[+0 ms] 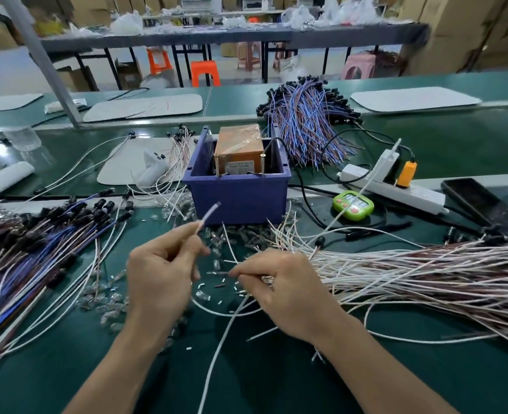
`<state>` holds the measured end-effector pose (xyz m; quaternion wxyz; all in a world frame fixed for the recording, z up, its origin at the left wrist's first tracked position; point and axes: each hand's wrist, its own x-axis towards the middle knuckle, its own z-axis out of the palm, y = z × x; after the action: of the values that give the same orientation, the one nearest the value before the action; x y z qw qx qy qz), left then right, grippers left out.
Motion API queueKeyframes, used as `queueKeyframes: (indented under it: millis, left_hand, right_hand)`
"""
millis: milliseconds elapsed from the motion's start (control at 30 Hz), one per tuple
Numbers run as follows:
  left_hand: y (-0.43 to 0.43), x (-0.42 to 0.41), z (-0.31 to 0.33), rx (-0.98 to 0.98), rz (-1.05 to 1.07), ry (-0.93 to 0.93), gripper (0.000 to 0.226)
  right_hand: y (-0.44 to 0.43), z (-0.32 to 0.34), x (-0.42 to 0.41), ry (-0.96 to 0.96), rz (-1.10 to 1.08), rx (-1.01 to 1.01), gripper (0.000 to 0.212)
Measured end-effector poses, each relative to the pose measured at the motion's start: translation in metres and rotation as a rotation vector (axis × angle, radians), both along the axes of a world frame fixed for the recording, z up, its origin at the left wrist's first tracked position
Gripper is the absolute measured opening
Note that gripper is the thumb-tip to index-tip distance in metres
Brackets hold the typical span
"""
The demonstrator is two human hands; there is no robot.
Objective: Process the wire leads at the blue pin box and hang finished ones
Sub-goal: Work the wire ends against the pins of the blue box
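Well, far to the left a big pile of blue wires [37,243] with black ends lies on the green table [276,383]. Next comes the left hand [160,273]. Its thumb and finger pinch a white wire [209,215], and the tip of that wire sticks up toward the front of the blue box [238,201]. The tip is blurry. The blue box sits in the middle of the table, just past the hands. Inside it is a brown block [239,147] wrapped in tape, and two gold pins [217,165] stand up at its front. Small clear bits [217,237] lie by the box. The right hand [285,291] is near the left one, a little lower. Its fingers are curled and pinch a thin wire end [221,273] that points left. I cannot tell if both hands hold the same wire. To the right a large pile of white and brown wires [426,273] fans out over the table. Behind it are a green timer [353,204] and a white power strip [396,186] with an orange plug [405,174].
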<state>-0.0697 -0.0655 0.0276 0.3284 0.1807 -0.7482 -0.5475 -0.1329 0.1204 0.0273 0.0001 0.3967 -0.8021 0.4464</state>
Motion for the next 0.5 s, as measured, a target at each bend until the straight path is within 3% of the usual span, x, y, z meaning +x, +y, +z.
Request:
queueKeyframes:
  millis: [167,300,433,500]
  left_hand:
    - [0.007,0.003,-0.002,-0.178,-0.026,-0.101,0.039]
    - [0.008,0.005,0.002,-0.264,0.024,-0.129,0.035]
    - [0.007,0.005,0.002,-0.355,0.122,-0.185,0.021]
    - [0.007,0.004,0.001,-0.379,0.163,-0.183,0.018]
  right_hand:
    - [0.030,0.016,-0.024,-0.026,-0.313,-0.257,0.025]
    - [0.055,0.032,-0.041,-0.146,-0.458,-0.657,0.023]
    - [0.064,0.041,-0.046,-0.346,-0.335,-0.956,0.026]
    - [0.060,0.044,-0.046,-0.429,-0.220,-0.957,0.020]
